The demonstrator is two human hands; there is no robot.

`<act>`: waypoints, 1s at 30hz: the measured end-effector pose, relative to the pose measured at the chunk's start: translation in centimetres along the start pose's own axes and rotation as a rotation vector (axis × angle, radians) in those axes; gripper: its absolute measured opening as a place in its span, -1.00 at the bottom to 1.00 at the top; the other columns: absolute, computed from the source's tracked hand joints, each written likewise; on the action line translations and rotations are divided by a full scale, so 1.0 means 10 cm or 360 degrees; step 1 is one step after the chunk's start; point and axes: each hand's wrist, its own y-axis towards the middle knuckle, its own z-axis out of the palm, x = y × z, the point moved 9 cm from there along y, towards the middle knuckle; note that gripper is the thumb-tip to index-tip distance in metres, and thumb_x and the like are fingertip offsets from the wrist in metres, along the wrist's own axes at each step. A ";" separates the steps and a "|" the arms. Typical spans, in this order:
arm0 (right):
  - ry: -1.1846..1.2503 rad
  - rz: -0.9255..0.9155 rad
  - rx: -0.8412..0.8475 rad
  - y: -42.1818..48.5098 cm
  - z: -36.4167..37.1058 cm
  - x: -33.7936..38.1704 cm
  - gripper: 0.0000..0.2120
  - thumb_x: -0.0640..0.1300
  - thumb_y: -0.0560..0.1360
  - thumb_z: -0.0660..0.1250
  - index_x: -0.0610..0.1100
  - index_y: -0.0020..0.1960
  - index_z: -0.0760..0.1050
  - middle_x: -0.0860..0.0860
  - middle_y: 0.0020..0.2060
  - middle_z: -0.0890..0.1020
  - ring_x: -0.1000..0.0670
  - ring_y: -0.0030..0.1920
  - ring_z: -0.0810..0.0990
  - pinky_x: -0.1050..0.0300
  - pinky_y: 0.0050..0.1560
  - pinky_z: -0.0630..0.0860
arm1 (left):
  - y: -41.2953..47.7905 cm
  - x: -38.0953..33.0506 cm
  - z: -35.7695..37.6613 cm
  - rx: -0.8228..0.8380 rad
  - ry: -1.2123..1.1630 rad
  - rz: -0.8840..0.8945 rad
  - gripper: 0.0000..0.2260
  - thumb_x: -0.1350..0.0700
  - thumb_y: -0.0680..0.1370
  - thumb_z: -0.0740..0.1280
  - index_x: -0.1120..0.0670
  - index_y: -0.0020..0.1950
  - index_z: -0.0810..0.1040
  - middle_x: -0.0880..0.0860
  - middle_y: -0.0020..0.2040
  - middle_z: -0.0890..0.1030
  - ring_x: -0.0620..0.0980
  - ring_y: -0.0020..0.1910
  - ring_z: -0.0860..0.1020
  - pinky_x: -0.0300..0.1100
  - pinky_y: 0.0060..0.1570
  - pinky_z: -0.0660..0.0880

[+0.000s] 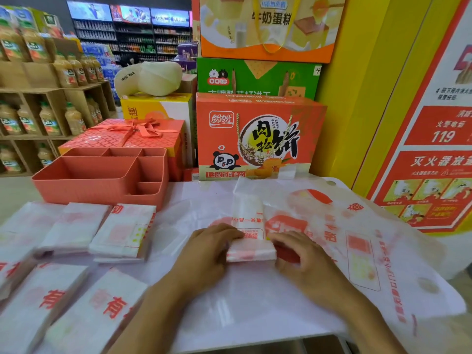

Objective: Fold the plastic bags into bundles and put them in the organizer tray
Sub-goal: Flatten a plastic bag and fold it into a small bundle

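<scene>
Left hand [212, 249], right hand [298, 254], fingers [229, 232] clasping crosswise bundle [251, 251], bag strip [246, 203] pointing away

I had my left hand [204, 254] and right hand [301, 261] clamped on either end of the half-folded bag [251, 252]; folded bundles [122, 231] lay leftward, just before the organizer tray [76, 190].

The bags [362, 251] are noted as translucent white, printed with red characters. The tray [84, 185] is recorded as salmon pink; the gift box [158, 139] is red with a raised diamond grid.
</scene>
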 end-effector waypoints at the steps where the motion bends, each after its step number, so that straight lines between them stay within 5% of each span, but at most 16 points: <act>1: -0.0015 -0.0019 0.0012 0.00 0.02 0.00 -0.56 0.19 0.53 0.40 0.28 0.39 0.45 0.43 0.22 0.44 0.31 0.29 0.40 0.22 0.30 0.44 | 0.00 -0.01 0.00 0.0012 0.0000 0.0012 -0.55 0.11 0.42 0.30 -0.07 0.31 0.60 -0.13 0.29 0.60 -0.05 0.27 0.55 0.03 0.29 0.49; 5: -0.0045 -0.0046 0.0003 0.01 0.02 -0.02 -0.65 0.08 0.55 0.42 0.18 0.33 0.54 0.31 0.17 0.49 0.24 0.24 0.45 0.24 0.28 0.43 | -0.01 -0.08 -0.04 0.0027 -0.0194 0.0051 -0.74 -0.12 0.55 0.31 -0.08 0.15 0.66 -0.17 0.13 0.66 -0.10 0.10 0.63 -0.07 0.11 0.56; 8: 0.0022 -0.0041 0.0007 0.00 0.01 -0.01 -0.73 0.06 0.58 0.39 0.17 0.27 0.58 0.26 0.16 0.53 0.22 0.22 0.48 0.32 0.24 0.41 | 0.01 -0.09 -0.07 -0.0012 -0.0252 0.0036 -0.57 -0.33 0.61 0.20 -0.04 0.09 0.68 -0.13 0.08 0.68 -0.07 0.07 0.64 -0.06 0.10 0.56; 11: 0.0034 -0.0035 0.0009 -0.01 0.01 0.00 -0.76 0.09 0.59 0.35 0.12 0.23 0.60 0.25 0.15 0.55 0.22 0.22 0.49 0.38 0.22 0.40 | 0.02 -0.06 -0.04 -0.0026 -0.0162 0.0026 -0.62 -0.31 0.61 0.23 -0.06 0.05 0.67 -0.16 0.02 0.64 -0.08 0.06 0.57 0.02 0.08 0.51; 14: 0.0073 0.0030 0.0004 -0.01 0.00 -0.04 -0.85 0.04 0.63 0.30 0.07 0.13 0.61 0.27 0.07 0.53 0.23 0.15 0.51 0.38 0.16 0.42 | 0.00 -0.04 -0.06 -0.0077 -0.0162 -0.0002 -0.96 -0.15 0.55 0.40 -0.27 -0.10 0.58 -0.28 -0.12 0.56 -0.20 0.00 0.46 -0.01 0.08 0.43; 17: 0.0128 0.0070 0.0037 0.00 0.01 -0.06 -0.86 -0.02 0.66 0.26 0.04 0.06 0.60 0.29 0.04 0.52 0.24 0.12 0.51 0.38 0.13 0.42 | 0.00 -0.03 -0.07 -0.0074 -0.0223 -0.0030 -0.78 -0.07 0.51 0.43 -0.40 -0.19 0.50 -0.36 -0.12 0.54 -0.21 0.06 0.46 -0.01 0.16 0.42; 19: 0.0203 0.0075 0.0068 0.00 0.02 -0.06 -0.84 -0.04 0.67 0.25 0.01 0.02 0.60 0.25 0.02 0.54 0.19 0.09 0.54 0.32 0.13 0.46 | -0.01 -0.08 -0.04 -0.0022 -0.0159 0.0061 -0.94 -0.14 0.52 0.40 -0.33 -0.05 0.58 -0.38 0.03 0.53 -0.23 0.16 0.42 -0.01 0.26 0.36; 22: 0.0330 0.0116 0.0074 0.00 0.01 -0.07 -0.80 -0.07 0.67 0.26 -0.02 -0.08 0.59 0.19 -0.07 0.56 0.14 -0.02 0.58 0.28 0.01 0.48 | 0.00 -0.10 0.03 0.0042 -0.0142 0.0128 -0.70 -0.24 0.52 0.38 -0.20 0.21 0.64 -0.30 0.22 0.56 -0.23 0.29 0.44 -0.04 0.35 0.33; 27: 0.0502 0.0109 0.0054 0.00 0.01 -0.06 -0.75 0.08 0.58 0.32 -0.06 -0.03 0.67 0.21 0.04 0.58 0.20 0.08 0.59 0.35 0.07 0.50 | 0.02 -0.07 -0.05 -0.0053 -0.0288 -0.0015 -0.72 -0.24 0.52 0.32 -0.11 -0.28 0.50 -0.09 -0.17 0.60 -0.10 -0.08 0.54 -0.01 0.03 0.50; 30: 0.0279 0.0121 0.0110 0.01 0.06 -0.09 -0.76 0.16 0.51 0.40 0.00 -0.05 0.66 0.27 0.12 0.54 0.23 0.16 0.53 0.30 0.17 0.48 | 0.00 -0.10 -0.05 -0.0017 -0.0356 -0.0071 -0.77 -0.18 0.51 0.34 -0.11 -0.26 0.47 -0.09 -0.18 0.58 -0.10 -0.09 0.52 0.00 -0.02 0.51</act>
